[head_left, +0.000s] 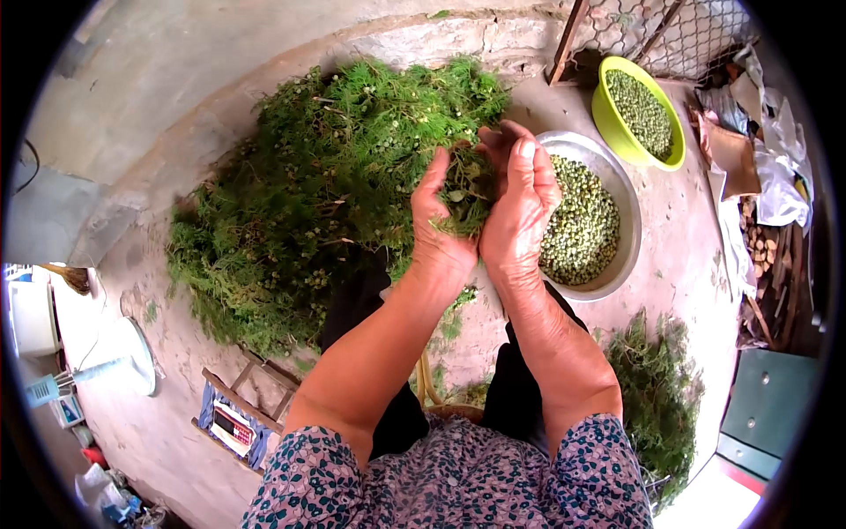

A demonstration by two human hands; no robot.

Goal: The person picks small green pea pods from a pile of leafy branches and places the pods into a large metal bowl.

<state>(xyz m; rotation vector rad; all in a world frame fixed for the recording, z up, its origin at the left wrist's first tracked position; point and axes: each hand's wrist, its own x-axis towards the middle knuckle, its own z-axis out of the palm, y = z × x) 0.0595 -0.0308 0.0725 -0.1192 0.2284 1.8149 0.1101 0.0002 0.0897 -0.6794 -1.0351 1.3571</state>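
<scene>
One big heap of green branches [308,203] ahead; right of it I see a metal basin [629,220], then a lime tub [606,122], both holding green berries [580,225]. Left hand [441,220], right hand [520,212] cup a leafy sprig [465,187] at the heap's right edge; fingers curved, can't tell if gripping.

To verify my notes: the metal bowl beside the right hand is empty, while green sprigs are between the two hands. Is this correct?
In the head view, the metal bowl beside the right hand is not empty: it holds many small round green pieces.
</scene>
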